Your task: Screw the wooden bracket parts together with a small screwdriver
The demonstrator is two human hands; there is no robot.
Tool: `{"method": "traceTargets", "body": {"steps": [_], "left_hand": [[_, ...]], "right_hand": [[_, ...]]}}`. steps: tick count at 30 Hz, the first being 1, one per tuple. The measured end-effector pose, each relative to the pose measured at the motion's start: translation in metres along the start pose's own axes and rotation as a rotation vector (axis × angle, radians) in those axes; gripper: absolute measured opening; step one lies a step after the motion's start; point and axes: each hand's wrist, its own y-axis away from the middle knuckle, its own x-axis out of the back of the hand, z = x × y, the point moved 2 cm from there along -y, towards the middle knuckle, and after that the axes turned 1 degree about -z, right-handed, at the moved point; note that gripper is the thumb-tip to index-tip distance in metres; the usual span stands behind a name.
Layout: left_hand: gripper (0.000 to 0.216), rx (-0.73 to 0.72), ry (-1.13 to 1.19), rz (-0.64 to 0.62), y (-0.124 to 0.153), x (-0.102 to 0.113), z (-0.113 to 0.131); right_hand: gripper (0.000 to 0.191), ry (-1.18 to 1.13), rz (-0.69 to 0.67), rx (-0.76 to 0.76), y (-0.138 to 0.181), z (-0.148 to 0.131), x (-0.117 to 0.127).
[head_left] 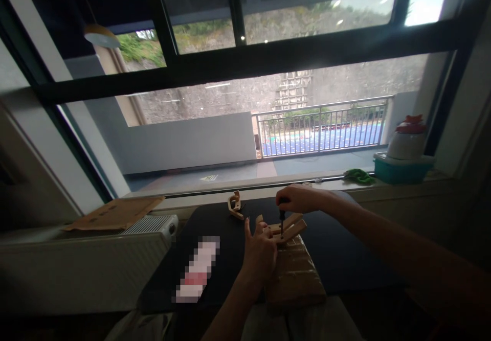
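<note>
My left hand (260, 251) steadies a small assembly of wooden slats (290, 226) that rests on a brown cardboard box (293, 274). Its fingers press against the near end of the slats. My right hand (301, 198) is closed around the dark handle of a small screwdriver (282, 222), held upright with its tip down on the slats. Another wooden piece (235, 203) lies farther back on the black table (215, 218), near the window sill.
A white radiator (88, 264) with a flat piece of cardboard (115, 213) on top stands at the left. On the sill at the right sit a teal tub (401, 169) with a white jar on it and a green cloth (358, 176). A blurred packet (197, 269) lies on the table.
</note>
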Motion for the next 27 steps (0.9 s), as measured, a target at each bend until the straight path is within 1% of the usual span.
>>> {"method": "traceTargets", "body": {"steps": [8, 13, 17, 22, 27], "left_hand": [[0.019, 0.043, 0.052, -0.032, -0.001, 0.002, 0.003], [0.020, 0.070, 0.062, -0.010, 0.001, 0.005, 0.007], [0.019, 0.063, 0.086, -0.027, 0.002, 0.002, 0.005], [0.018, 0.052, 0.090, -0.023, 0.002, -0.002, 0.002], [0.017, 0.057, 0.083, -0.038, 0.002, -0.003, 0.002]], "right_hand": [[0.030, -0.004, 0.040, 0.016, -0.005, 0.004, -0.004], [0.022, -0.034, -0.010, 0.075, -0.003, 0.007, 0.003], [0.021, -0.117, -0.062, 0.120, -0.003, 0.006, 0.007], [0.023, -0.184, -0.068, 0.047, -0.007, 0.011, 0.001], [0.027, -0.171, -0.048, 0.012, -0.010, 0.015, -0.004]]}}
